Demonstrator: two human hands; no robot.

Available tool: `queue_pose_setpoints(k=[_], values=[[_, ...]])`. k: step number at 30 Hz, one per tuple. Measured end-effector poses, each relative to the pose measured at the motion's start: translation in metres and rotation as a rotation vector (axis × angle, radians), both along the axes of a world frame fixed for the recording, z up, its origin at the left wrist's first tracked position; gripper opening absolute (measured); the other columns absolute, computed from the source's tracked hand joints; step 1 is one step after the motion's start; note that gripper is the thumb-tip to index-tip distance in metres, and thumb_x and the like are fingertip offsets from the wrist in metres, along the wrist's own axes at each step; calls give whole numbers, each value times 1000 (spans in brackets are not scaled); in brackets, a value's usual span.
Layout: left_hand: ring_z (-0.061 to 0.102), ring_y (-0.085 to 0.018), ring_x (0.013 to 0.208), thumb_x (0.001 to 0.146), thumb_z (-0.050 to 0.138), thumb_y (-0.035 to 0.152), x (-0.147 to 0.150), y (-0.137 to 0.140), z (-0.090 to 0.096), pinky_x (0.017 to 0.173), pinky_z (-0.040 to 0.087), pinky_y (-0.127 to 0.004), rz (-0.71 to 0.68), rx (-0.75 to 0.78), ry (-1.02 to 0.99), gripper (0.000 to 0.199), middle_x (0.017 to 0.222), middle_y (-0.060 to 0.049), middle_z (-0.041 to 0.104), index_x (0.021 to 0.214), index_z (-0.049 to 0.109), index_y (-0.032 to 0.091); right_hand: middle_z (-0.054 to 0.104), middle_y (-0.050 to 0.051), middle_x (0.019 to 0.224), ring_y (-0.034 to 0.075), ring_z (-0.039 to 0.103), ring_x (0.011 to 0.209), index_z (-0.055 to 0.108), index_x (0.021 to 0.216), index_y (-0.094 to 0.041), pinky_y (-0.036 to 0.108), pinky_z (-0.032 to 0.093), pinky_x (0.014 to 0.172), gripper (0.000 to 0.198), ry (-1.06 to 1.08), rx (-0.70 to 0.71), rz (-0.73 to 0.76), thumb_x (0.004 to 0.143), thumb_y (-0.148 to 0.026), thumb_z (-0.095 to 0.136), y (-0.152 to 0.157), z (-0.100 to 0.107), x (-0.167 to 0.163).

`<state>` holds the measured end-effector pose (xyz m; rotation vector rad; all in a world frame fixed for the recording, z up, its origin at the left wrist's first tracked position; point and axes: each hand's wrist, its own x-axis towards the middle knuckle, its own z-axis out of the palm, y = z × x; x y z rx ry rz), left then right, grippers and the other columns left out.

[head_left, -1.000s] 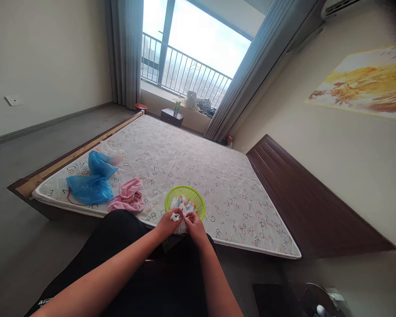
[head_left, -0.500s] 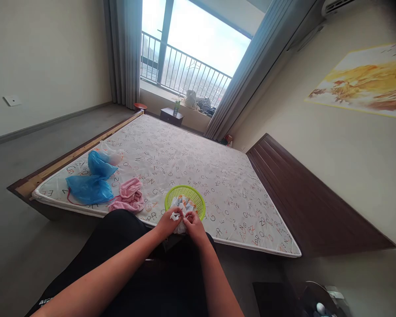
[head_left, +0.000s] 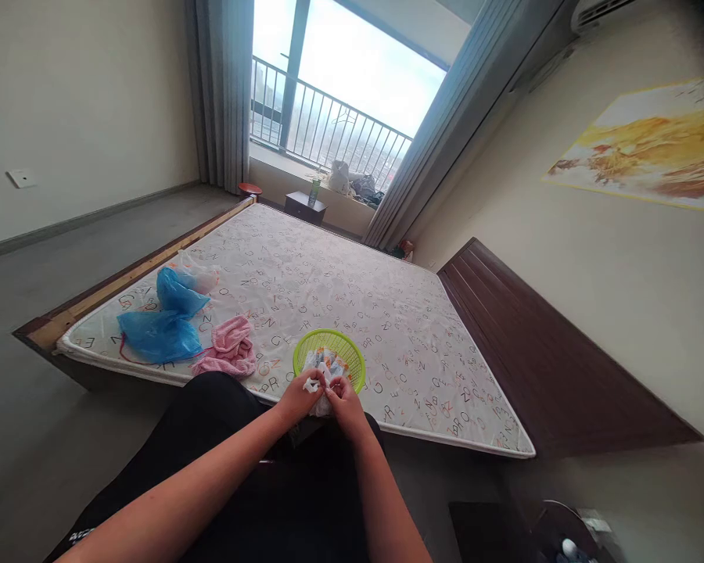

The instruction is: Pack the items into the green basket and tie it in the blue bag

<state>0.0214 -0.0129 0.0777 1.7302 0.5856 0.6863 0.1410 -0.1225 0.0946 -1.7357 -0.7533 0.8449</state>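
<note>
A thin white plastic bag (head_left: 321, 406) is gathered between my hands over the near side of a lime-green plastic basket (head_left: 358, 361). My left hand (head_left: 296, 393) is closed on the bag, and a crumpled white end pokes out between its fingers. From the other side, my right hand (head_left: 344, 401) pinches the bag, its fingertips almost meeting those of the left. Behind the fingers, white plastic with orange and grey marks fills part of the basket; the fingers hide what else lies there.
The basket stands at the near edge of a letter-printed mattress (head_left: 340, 274). To the left lie a pink towel (head_left: 228, 348), a blue plastic bag (head_left: 167, 328) and a clear bag (head_left: 196, 274). A dark headboard (head_left: 540, 352) rises at right. A small nightstand (head_left: 305, 209) stands beyond the mattress.
</note>
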Motion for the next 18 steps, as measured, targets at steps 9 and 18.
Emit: queue_pose_setpoints(k=[9, 18], values=[[60, -18, 86, 79, 57, 17, 0, 0, 1, 86, 45, -30, -3, -26, -3, 5, 84, 0, 66, 81, 60, 21, 51, -7, 61, 14, 45, 55, 55, 90, -24, 25, 35, 55, 29, 22, 21, -3, 78, -44, 72, -1, -2, -1], [61, -17, 85, 79, 57, 15, -1, -1, 2, 84, 46, -30, 2, -4, -5, 7, 83, 0, 66, 80, 61, 20, 52, -6, 63, 14, 46, 56, 55, 90, -24, 25, 36, 56, 28, 19, 13, -8, 78, -43, 71, 0, -5, -1]])
